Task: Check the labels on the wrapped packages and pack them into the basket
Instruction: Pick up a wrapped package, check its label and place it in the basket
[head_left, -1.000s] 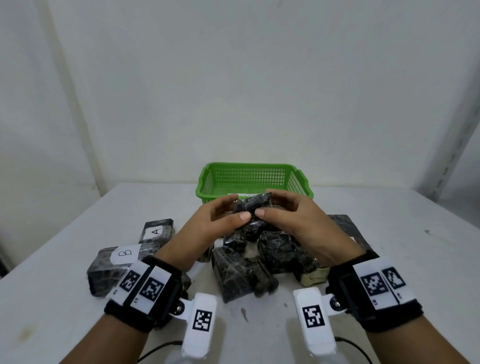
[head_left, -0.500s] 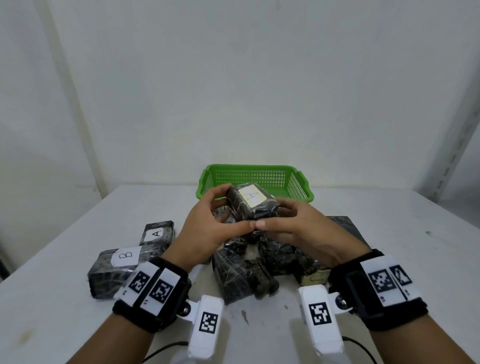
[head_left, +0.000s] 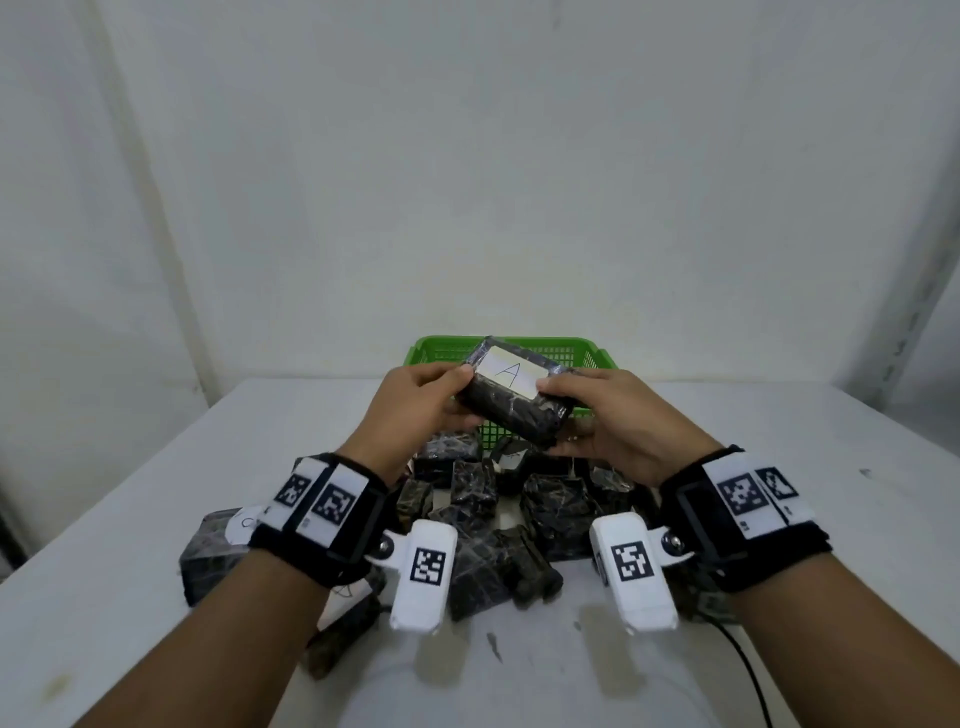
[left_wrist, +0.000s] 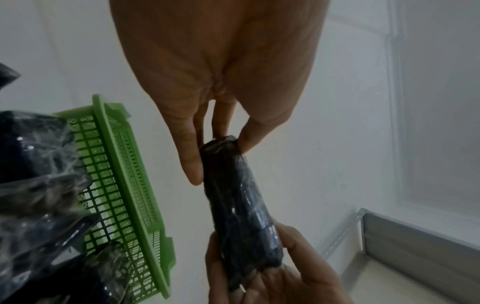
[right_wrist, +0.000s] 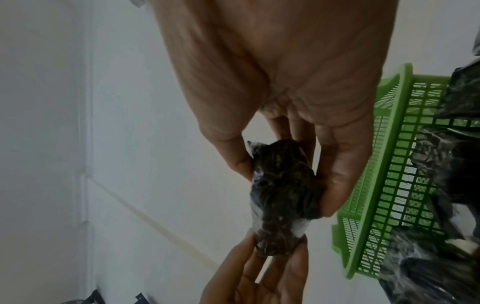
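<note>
A dark wrapped package (head_left: 511, 410) with a white label reading "A" (head_left: 510, 373) is held up in front of the green basket (head_left: 592, 353). My left hand (head_left: 426, 400) pinches its left end between thumb and fingers (left_wrist: 192, 162). My right hand (head_left: 608, 421) pinches its right end in the same way (right_wrist: 335, 185). The label side faces up toward me. In the left wrist view the package (left_wrist: 241, 205) runs from my left fingers down to my right hand. The right wrist view shows the package (right_wrist: 280, 191) end-on.
Several more dark wrapped packages (head_left: 550, 514) lie heaped on the white table (head_left: 779, 499) between my wrists and the basket. Another package (head_left: 208, 551) with a partly hidden white label lies under my left wrist. A cable (head_left: 748, 675) runs off at the lower right.
Both hands have lifted the package from the pile and turned it so that the label faces up; they have then raised it further, in front of the basket.
</note>
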